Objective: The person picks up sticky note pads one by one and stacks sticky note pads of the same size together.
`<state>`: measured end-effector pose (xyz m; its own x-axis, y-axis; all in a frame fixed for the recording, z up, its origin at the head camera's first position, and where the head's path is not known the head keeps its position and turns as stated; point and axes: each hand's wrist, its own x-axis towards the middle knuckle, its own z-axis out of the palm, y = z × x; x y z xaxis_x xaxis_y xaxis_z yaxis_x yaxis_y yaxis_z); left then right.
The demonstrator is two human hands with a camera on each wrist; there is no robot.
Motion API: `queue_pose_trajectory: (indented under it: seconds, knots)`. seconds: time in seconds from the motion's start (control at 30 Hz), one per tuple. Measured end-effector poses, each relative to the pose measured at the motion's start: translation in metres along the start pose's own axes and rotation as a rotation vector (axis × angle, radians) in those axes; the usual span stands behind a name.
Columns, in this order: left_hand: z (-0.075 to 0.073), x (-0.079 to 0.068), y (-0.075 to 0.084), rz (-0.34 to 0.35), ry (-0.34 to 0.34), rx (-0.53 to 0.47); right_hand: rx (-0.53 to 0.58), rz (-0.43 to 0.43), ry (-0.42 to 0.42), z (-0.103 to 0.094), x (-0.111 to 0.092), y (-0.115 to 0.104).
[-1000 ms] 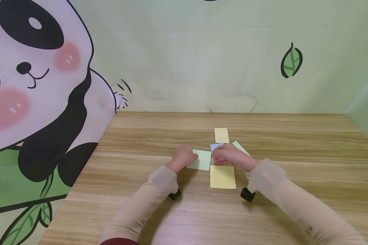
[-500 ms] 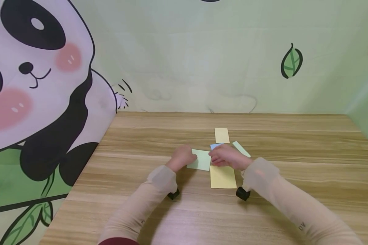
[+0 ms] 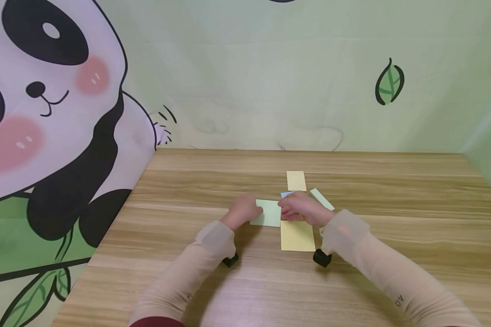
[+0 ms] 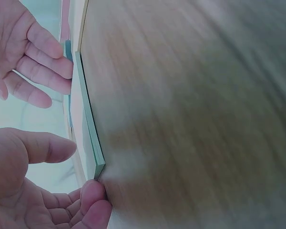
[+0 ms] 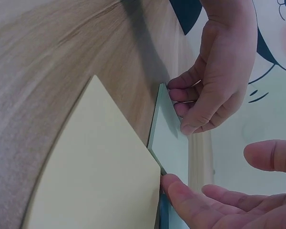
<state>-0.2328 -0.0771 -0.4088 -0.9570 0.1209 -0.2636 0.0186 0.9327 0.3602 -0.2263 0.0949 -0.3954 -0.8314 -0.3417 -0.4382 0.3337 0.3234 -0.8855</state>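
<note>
A light green sticky note pad (image 3: 268, 217) lies flat on the wooden table. My left hand (image 3: 244, 211) holds it at its left end, curled fingers (image 4: 96, 195) against the edge and thumb over the top. The right hand (image 3: 304, 208) reaches across a blue pad (image 3: 286, 194), mostly hidden beneath it. Its relaxed index fingertip (image 5: 170, 182) is right at the green pad's right edge; the thumb is held apart. Just in front sits a yellow sticky note pad (image 3: 297, 237), corner to corner with the green one.
Behind the blue pad is a smaller pale yellow pad (image 3: 296, 180). A narrow pale green strip (image 3: 322, 199) lies slanted right of the right hand. The wooden table (image 3: 147, 272) ends at a cloth backdrop (image 3: 270, 91) printed with a panda.
The right hand has shifted a little left, covering more of the blue pad, its fingertips now at the green pad's edge. The left hand has stayed nearly in place.
</note>
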Motion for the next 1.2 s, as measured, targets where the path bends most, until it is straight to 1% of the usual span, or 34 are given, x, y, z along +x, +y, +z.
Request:
queue_pose_trajectory:
  seconds: [0.13, 0.33, 0.43, 0.47, 0.6, 0.67, 0.77, 0.9, 0.97, 1.03, 1.1, 1.2]
  knots:
    - [0.0, 0.0, -0.001, 0.006, -0.001, 0.015, 0.006, 0.0, 0.005, 0.0, 0.001, 0.0]
    - [0.0, -0.001, -0.001, 0.011, -0.002, 0.013, -0.004, -0.014, -0.001, 0.0, 0.001, -0.001]
    - [-0.001, -0.002, 0.002, 0.026, 0.031, 0.03, -0.047, -0.014, 0.011, -0.001, 0.0, -0.001]
    - [-0.001, -0.003, 0.003, 0.033, 0.048, 0.042, -0.076, -0.02, 0.016, -0.002, -0.002, -0.002]
    - [-0.002, -0.005, 0.012, 0.042, 0.086, 0.083, -0.19, -0.073, 0.043, -0.008, -0.009, -0.004]
    - [-0.002, -0.005, 0.017, 0.032, 0.083, 0.111, -0.238, -0.106, 0.048, -0.011, -0.013, -0.005]
    - [-0.001, -0.003, 0.023, 0.014, 0.066, 0.18, -0.293, -0.141, 0.057, -0.017, -0.02, -0.004]
    - [0.002, 0.0, 0.031, -0.044, 0.035, 0.262, -0.33, -0.156, 0.047, -0.024, -0.028, 0.001]
    - [0.005, 0.002, 0.035, -0.078, 0.023, 0.282, -0.328, -0.163, 0.034, -0.027, -0.032, 0.004]
    - [0.007, 0.002, 0.037, -0.095, 0.013, 0.302, -0.319, -0.159, 0.029, -0.029, -0.035, 0.006]
    - [0.01, 0.003, 0.039, -0.099, 0.011, 0.324, -0.318, -0.163, 0.026, -0.032, -0.038, 0.009]
    - [0.012, 0.003, 0.041, -0.085, 0.019, 0.372, -0.31, -0.152, 0.028, -0.036, -0.042, 0.013]
